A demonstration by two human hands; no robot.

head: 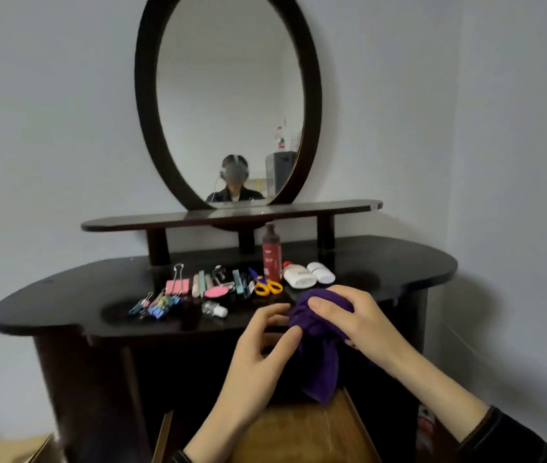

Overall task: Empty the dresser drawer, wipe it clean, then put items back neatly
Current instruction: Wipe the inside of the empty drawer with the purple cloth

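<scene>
**Both hands on purple cloth above open drawer**

Right hand (349, 315): fingers curled round the bunched top of the purple cloth (317, 365), clamped on it. Left hand (258, 355): fingers half curled and spread, thumb tip against the cloth's left edge. Can't tell if it actually grips.

The cloth is held in the air in front of the surface edge. Its loose tail hangs down toward the drawer (302, 439).

The drawer is pulled out under the hands, and its wooden bottom shows between the forearms.

The contents sit on the dark dresser surface (65, 302), behind the hands:
- a cluster of small coloured binder clips (155, 305) at left, with a big pink clip (178, 284) just behind
- a small clear bottle with a white cap (214, 309) lying on its side near the front
- a pink oval item (216, 291), plus a row of small sticks and tools too blurred to identify
- yellow-handled scissors (267, 285) mid-row
- a red bottle (272, 259) upright behind the scissors
- two white cases (299, 277) to the right of the bottle, just behind the right hand

A raised shelf (232, 215) and an oval mirror (228, 95) stand at the back, against the wall.
</scene>
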